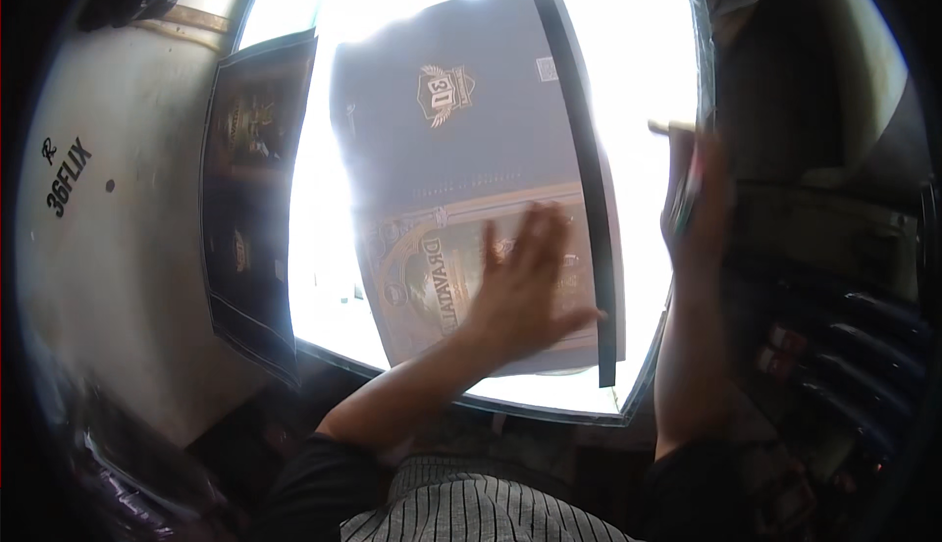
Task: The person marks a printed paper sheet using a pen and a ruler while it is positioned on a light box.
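A large printed sheet (471,130), grey-blue at its far half and tan with mirrored print at its near half, lies on a brightly glowing light table (653,208). My left hand (525,282) is over the sheet's near half, palm down, fingers spread and slightly blurred. Along the sheet's right side runs a narrow black strip (584,150), just right of my left thumb. My right hand (702,199) is at the table's right edge, fingers closed around a slim object (677,174) with a pale tip; blur hides its kind.
A dark printed sheet (250,199) lies across the light table's left edge. Further left is a pale surface (108,267) with black lettering. Dark, shiny wrapped items (844,346) are at the right, and a shiny dark bundle (128,464) sits at the lower left.
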Action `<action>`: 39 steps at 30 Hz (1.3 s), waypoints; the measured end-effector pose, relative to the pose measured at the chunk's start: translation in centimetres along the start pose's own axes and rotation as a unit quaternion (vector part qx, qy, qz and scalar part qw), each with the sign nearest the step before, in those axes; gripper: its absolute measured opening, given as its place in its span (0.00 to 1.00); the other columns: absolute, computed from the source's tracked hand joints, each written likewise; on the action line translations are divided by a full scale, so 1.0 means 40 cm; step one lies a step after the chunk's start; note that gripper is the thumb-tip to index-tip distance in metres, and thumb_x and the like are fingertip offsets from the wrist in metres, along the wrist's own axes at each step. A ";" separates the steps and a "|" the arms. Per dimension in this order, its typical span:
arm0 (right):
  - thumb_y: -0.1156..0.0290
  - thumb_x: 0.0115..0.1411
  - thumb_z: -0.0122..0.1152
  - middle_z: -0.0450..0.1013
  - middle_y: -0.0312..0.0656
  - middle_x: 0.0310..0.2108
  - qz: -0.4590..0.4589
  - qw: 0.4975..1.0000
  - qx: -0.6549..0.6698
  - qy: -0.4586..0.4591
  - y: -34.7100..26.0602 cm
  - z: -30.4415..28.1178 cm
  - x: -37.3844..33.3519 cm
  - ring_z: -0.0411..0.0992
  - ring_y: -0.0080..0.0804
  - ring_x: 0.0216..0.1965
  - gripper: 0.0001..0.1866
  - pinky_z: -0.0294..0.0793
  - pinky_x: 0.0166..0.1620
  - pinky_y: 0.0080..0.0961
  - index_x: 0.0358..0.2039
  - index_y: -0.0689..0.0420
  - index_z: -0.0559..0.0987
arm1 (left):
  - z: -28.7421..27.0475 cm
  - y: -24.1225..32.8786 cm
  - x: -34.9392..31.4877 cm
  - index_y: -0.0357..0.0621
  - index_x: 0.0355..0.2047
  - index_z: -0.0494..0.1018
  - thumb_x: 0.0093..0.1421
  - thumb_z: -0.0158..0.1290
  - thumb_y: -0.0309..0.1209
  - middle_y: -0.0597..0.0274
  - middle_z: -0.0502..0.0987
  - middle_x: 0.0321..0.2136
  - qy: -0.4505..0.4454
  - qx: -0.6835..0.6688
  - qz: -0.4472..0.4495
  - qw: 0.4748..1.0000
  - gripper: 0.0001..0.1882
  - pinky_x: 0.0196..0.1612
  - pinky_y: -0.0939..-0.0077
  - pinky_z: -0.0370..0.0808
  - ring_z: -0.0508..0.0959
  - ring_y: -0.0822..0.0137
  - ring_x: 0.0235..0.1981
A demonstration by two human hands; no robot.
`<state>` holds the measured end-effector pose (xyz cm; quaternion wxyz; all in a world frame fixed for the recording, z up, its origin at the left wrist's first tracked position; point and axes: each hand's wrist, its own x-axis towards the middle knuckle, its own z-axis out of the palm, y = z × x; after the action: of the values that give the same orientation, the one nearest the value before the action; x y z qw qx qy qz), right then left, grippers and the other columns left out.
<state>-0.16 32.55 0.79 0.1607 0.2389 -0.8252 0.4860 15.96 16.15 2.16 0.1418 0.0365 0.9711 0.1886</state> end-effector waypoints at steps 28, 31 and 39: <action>0.69 0.67 0.56 0.66 0.41 0.36 0.444 0.875 -0.196 0.008 -0.304 -0.299 -0.553 0.66 0.32 0.37 0.12 0.67 0.43 0.26 0.47 0.59 0.69 | -0.083 -0.248 0.026 0.57 0.70 0.48 0.51 0.44 0.76 0.56 0.40 0.72 0.061 0.126 0.044 0.989 0.55 0.65 0.28 0.30 0.35 0.46 0.72; 0.68 0.66 0.58 0.67 0.42 0.36 0.432 0.877 -0.211 0.014 -0.298 -0.302 -0.546 0.67 0.32 0.38 0.13 0.67 0.44 0.27 0.46 0.60 0.70 | -0.142 -0.295 0.107 0.67 0.68 0.53 0.48 0.46 0.76 0.63 0.44 0.72 -0.055 0.144 0.216 0.964 0.51 0.66 0.26 0.31 0.39 0.51 0.72; 0.61 0.60 0.66 0.69 0.46 0.39 0.382 0.884 -0.251 -0.096 -0.343 -0.262 -0.545 0.70 0.41 0.40 0.20 0.71 0.42 0.34 0.45 0.59 0.71 | -0.254 -0.407 0.259 0.70 0.66 0.58 0.50 0.51 0.72 0.61 0.49 0.70 0.025 0.219 0.356 0.908 0.46 0.67 0.30 0.36 0.45 0.50 0.71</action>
<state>25.95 41.27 4.89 -0.0629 -0.0971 -0.9583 0.2613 2.82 -1.25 2.37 0.0295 0.4057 0.9135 0.0104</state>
